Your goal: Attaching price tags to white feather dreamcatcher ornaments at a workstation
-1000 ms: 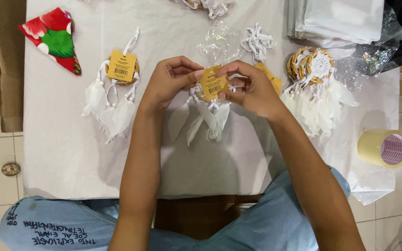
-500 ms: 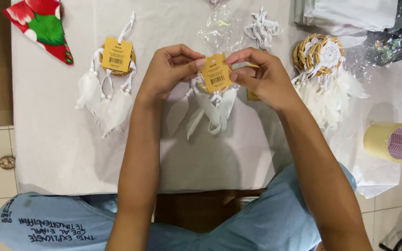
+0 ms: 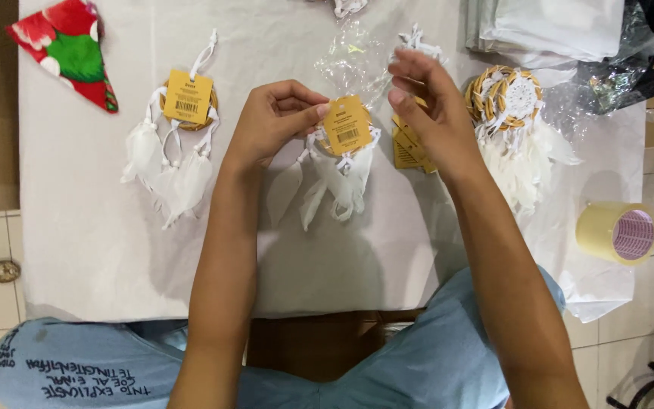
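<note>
The left hand (image 3: 278, 121) pinches a small white-feathered dreamcatcher (image 3: 334, 178) by its top, fingers closed on it beside its yellow tag (image 3: 347, 125), near the middle of the bench (image 3: 100, 265). The right hand (image 3: 429, 113) is lifted clear, fingers loosely curled and holding nothing that can be made out.

Progress, judged: one tagged dreamcatcher (image 3: 172, 144) lies finished toward the bench's left edge. The piece in hand carries its tag. A stack of untagged dreamcatchers (image 3: 512, 121) waits toward the right edge, spare yellow tags (image 3: 406, 151) beside it. A clear bag (image 3: 353, 57) lies toward the far edge, unused.

Against the earlier frames: both hands then gripped the tag together; the right hand has since released and drawn away rightward.
</note>
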